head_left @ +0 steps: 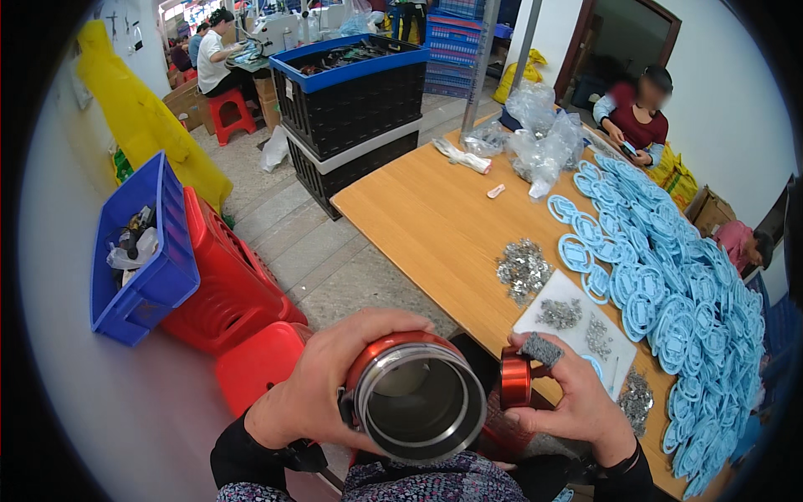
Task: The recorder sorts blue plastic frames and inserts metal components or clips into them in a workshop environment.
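Note:
My left hand (314,389) is wrapped round an orange-red metal flask (386,343), its wide steel mouth uncovered and tilted up toward me. The inside looks dark, with a paler patch on one wall. Between the thumb and fingers of my right hand (577,397) is an orange-red screw lid (516,378), held just right of the flask and apart from it. Grey tape or cloth wraps one finger of that hand. Both hands are above my lap, at the near edge of the wooden table (418,205).
Light-blue oval plastic pieces (669,284) are heaped along the table's right side. Small metal parts (523,269) lie beside a white board (577,293). At left are red stools (222,276) and a blue bin (146,259); black crates (351,100) stand ahead. A person (640,121) sits across the table.

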